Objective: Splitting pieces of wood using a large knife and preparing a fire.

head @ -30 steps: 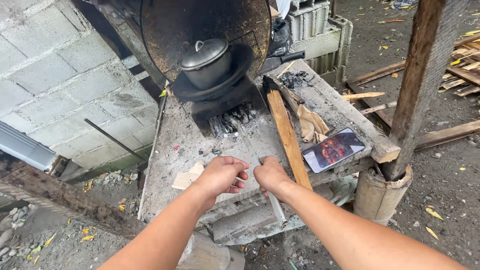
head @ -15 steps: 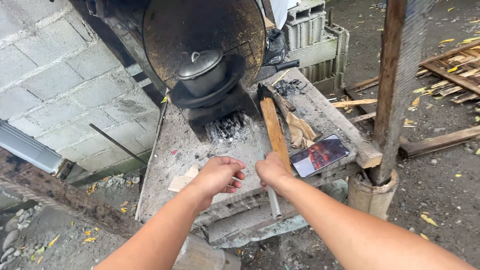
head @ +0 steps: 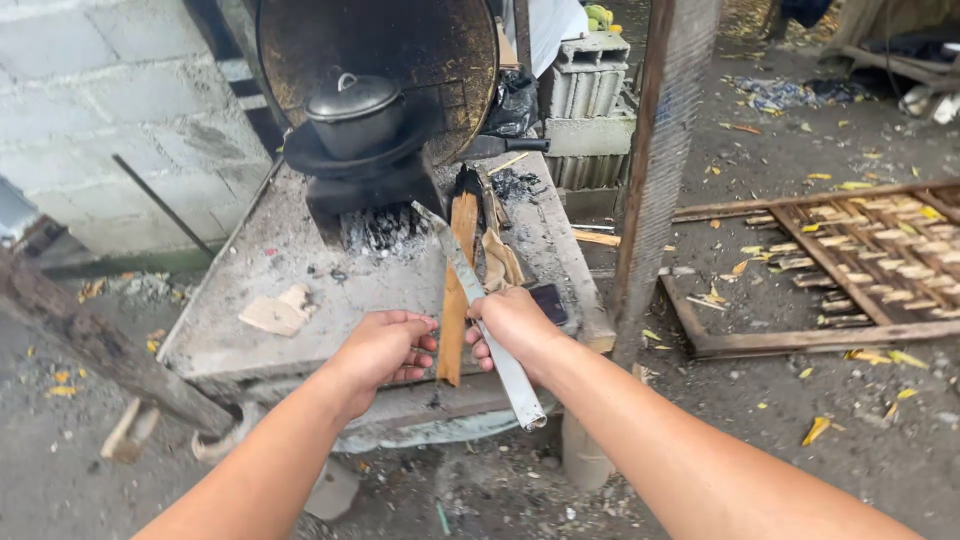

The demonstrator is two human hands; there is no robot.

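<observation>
The right hand (head: 515,325) is closed around a long metal pipe (head: 480,310). It grips near the lower end, so the free end of the pipe points toward 11 o'clock, at the ash and charcoal (head: 380,230) under the black stove stand (head: 365,180). I think this grip lets the person aim the far end at the fire bed while staying back from it.

The left hand (head: 385,345) is half curled just beside the right one, at its 9 o'clock. Its fingers bend inward, and I cannot tell if they hold something small.

Between the two hands a wooden plank (head: 458,290) lies on the ash-covered table (head: 240,280). Its charred end is at 12 o'clock, close to the stove, probably because it feeds the fire.

A lidded black pot (head: 355,112) stands on the stove stand, in front of a big round sooty metal sheet (head: 400,50), which seems to shield the fire. A phone (head: 550,300) lies partly hidden behind the right hand. A wooden post (head: 660,170) stands at 2 o'clock.
</observation>
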